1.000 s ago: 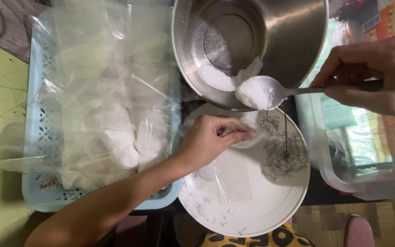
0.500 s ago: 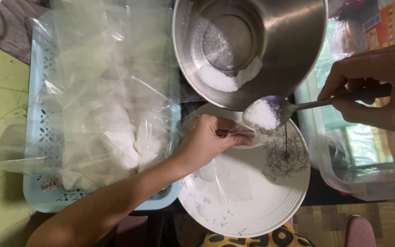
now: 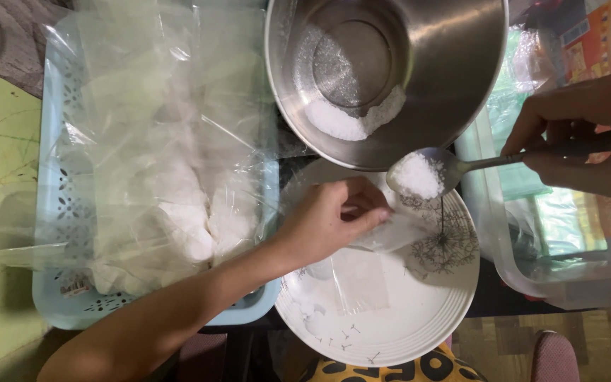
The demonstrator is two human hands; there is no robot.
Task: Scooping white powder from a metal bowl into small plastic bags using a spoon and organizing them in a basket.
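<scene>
Right hand (image 3: 588, 134): fingers closed on the handle of a metal spoon (image 3: 433, 172) heaped with white powder, held over the rim of a white plate (image 3: 390, 332). Left hand (image 3: 330, 219): fingertips pinched on the mouth of a small clear bag (image 3: 369, 272) lying on that plate. Steel bowl (image 3: 419, 78) above holds a little white powder; light-blue basket (image 3: 54, 212) at left holds filled clear bags.
</scene>
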